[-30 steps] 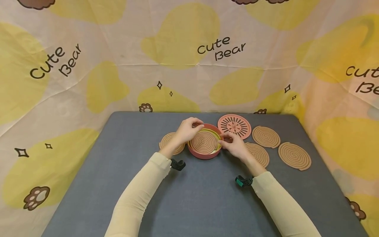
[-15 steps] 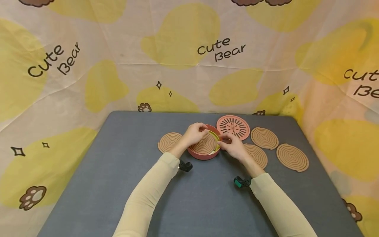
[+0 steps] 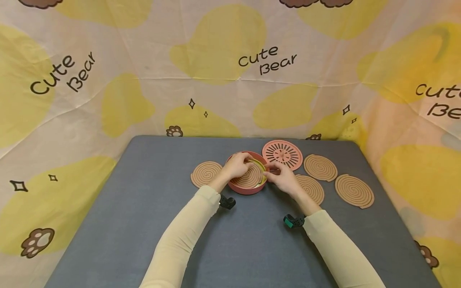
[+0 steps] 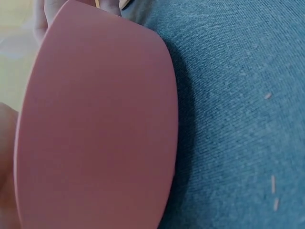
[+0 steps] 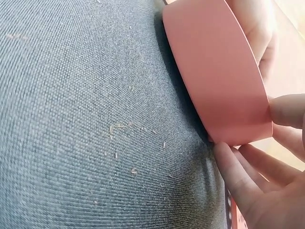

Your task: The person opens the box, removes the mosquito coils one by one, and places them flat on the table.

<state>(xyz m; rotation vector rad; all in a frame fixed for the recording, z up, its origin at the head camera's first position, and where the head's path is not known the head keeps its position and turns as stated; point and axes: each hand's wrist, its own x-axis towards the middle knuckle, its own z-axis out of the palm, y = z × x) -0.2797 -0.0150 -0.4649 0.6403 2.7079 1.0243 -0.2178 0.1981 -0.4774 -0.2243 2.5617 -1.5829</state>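
Note:
A round pink mosquito coil holder stands on the table, with a brown mosquito coil and a yellow-green ring inside. My left hand reaches over the far left part of the coil. Its fingertips point down into the holder, and their exact contact is hidden. At the right side, my right hand grips the holder. In the right wrist view, the thumb lies at the rim and the fingers touch the outer wall. The left wrist view is mostly filled by the holder's wall.
A pink slotted lid lies behind my right hand. One loose coil lies left of the holder; three more, including the far-right coil, lie on the right. Small crumbs dot the grey-blue tabletop.
My left hand has moved right and nearer, from the holder's far left rim to over the coil. The right hand keeps its grip at the right side.

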